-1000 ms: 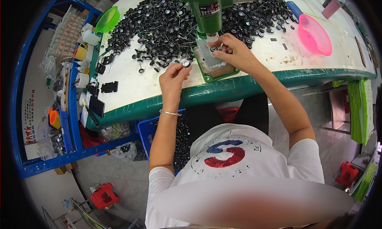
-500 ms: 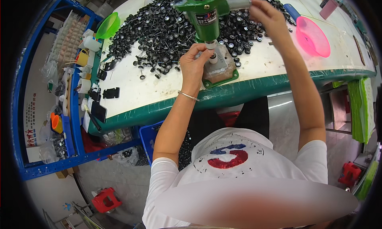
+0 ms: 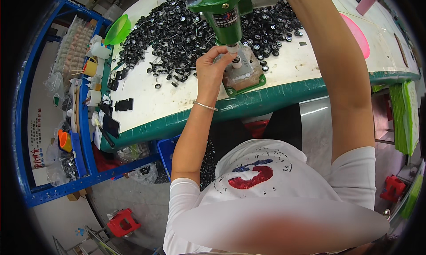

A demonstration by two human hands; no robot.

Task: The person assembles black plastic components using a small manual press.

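Observation:
My left hand (image 3: 210,71) is at the green hand press (image 3: 228,24), its thumb and index finger pinched together just under the press's pale ram tip. Whatever sits between those fingertips is too small to make out. Right below them, a small black wheel (image 3: 236,59) rests on a whitish post (image 3: 237,65) on the press base (image 3: 248,75). My right forearm (image 3: 330,46) stretches up past the press's right side, and the hand is cut off by the top edge. Part of the press's metal lever hub (image 3: 262,0) shows beside the press head.
Many small black wheels with thin axles (image 3: 171,37) are heaped on the white table (image 3: 146,117) around the press. A green bowl (image 3: 118,29) stands left, a pink bowl (image 3: 358,35) right, partly behind my arm. A blue rack (image 3: 91,144) flanks the table's left side.
My right hand has gone up and forward out of the picture from beside the lever hub. My left hand keeps its pinch at the ram tip.

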